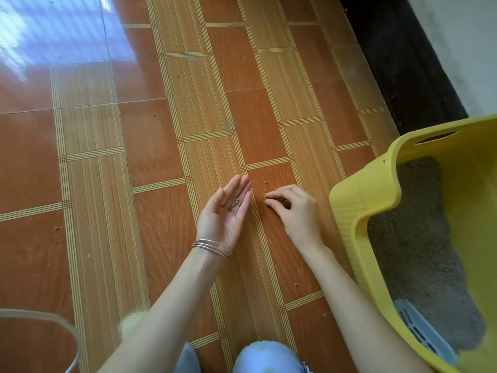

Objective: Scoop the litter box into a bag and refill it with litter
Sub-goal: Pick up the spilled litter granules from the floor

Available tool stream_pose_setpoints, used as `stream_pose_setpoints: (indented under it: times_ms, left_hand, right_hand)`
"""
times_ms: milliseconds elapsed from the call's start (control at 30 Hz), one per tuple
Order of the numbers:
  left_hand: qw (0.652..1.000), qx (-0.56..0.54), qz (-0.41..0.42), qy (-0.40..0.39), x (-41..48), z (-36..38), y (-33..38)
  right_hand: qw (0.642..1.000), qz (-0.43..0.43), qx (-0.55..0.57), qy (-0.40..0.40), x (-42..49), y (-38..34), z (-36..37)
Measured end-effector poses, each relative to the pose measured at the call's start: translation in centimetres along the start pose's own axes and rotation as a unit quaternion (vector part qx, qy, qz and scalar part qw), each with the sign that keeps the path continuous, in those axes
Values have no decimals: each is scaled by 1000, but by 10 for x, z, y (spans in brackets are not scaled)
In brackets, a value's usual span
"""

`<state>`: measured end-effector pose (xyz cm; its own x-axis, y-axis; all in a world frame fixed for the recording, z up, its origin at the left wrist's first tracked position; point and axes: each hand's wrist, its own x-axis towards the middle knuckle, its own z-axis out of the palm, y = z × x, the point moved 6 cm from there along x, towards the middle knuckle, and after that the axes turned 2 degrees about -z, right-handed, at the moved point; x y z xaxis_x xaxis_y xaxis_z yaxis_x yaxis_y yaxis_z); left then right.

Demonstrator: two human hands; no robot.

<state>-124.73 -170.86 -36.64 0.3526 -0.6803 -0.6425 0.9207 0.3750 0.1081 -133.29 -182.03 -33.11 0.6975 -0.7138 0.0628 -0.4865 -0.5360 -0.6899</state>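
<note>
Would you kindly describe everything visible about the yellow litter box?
The yellow litter box looks like smooth plastic, with high walls, a lowered ribbed entry lip facing the hands and a slot handle near its far rim. It sits upright on the tiled floor at the right, cut off by the frame. Grey litter covers its bottom, and a pale blue scoop lies inside. Neither hand touches it.

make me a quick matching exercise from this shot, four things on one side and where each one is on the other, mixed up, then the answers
Things:
1. litter pellets
2. scoop
3. bangles
4. litter box

Places:
A. on the left wrist
B. on the floor to the right of the right hand
C. in the open left hand
D. lying in the grey litter

Pairs: 1-C, 2-D, 3-A, 4-B
</note>
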Motion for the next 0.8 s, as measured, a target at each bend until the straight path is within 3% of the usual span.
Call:
stream_pose_setpoints:
  times_ms: [100,267,533,800]
  left_hand:
    - [1000,1,2,3,-2,-1,4]
    - [1000,8,2,5,-2,-3,6]
    - [1000,19,6,3,-3,-3,5]
    - [1000,19,4,2,-2,-3,4]
  right_hand:
    - [1000,-6,23,-1,5,4,-5]
    - [995,-61,-37,-76,15,4,9]
    - [985,-160,-65,-18,6,-5,9]
    - [969,-192,-152,-17,4,-16,12]
